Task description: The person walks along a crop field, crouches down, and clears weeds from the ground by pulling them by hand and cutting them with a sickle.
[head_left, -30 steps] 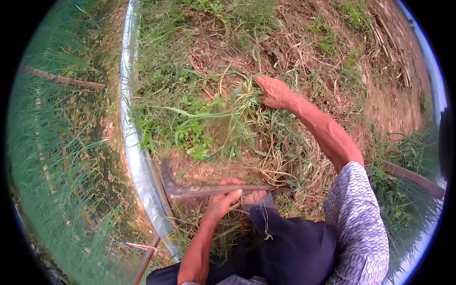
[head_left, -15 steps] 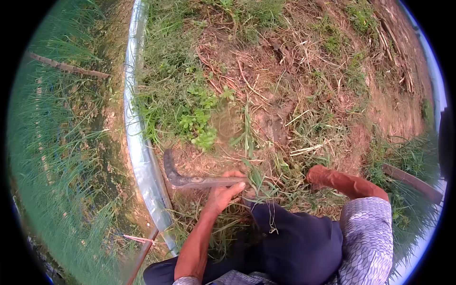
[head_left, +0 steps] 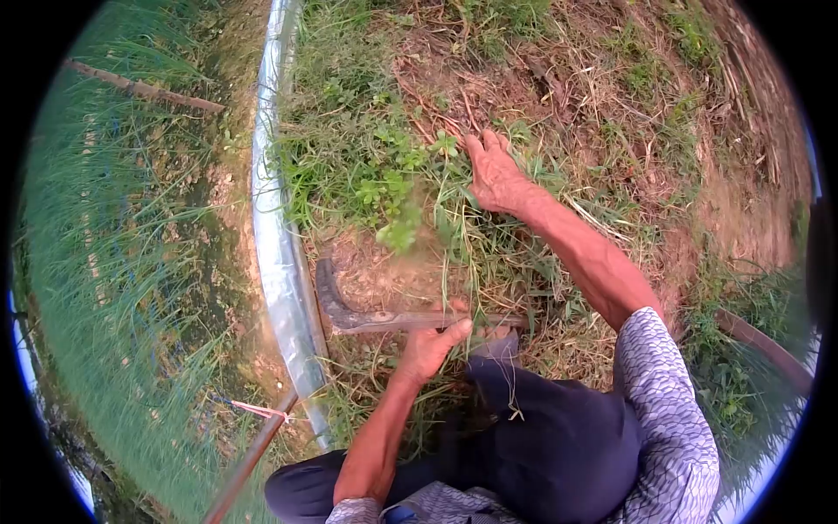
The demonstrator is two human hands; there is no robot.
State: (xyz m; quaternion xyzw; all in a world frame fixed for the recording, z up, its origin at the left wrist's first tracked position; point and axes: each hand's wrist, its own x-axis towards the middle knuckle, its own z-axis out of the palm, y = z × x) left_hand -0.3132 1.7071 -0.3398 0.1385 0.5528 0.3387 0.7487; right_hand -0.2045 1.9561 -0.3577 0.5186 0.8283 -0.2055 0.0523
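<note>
My left hand (head_left: pixel 429 345) is closed round the wooden handle of a curved-blade tool (head_left: pixel 375 321), held level just above the soil in front of my foot (head_left: pixel 496 339). The hooked blade points away at the left, near the silvery plastic edging. Farther forward, my right hand (head_left: pixel 497 179) reaches out with its fingers apart over the weeds, and its palm side is hidden. Pulled grass and stalks (head_left: pixel 497 253) lie beneath my right wrist. Low leafy weeds (head_left: pixel 384 188) grow to the left of that hand.
Silvery plastic edging (head_left: pixel 278 262) runs along the left of the soil. Beyond it stand thin green plants (head_left: pixel 131 262) and a wooden stick (head_left: pixel 144 88). A pole with pink string (head_left: pixel 262 441) leans at the lower left. Another bar (head_left: pixel 764 345) lies at the right.
My right hand has moved forward and left from beside my knee to the weeds, and its fingers have spread. My left hand still holds the tool. The view has shifted slightly.
</note>
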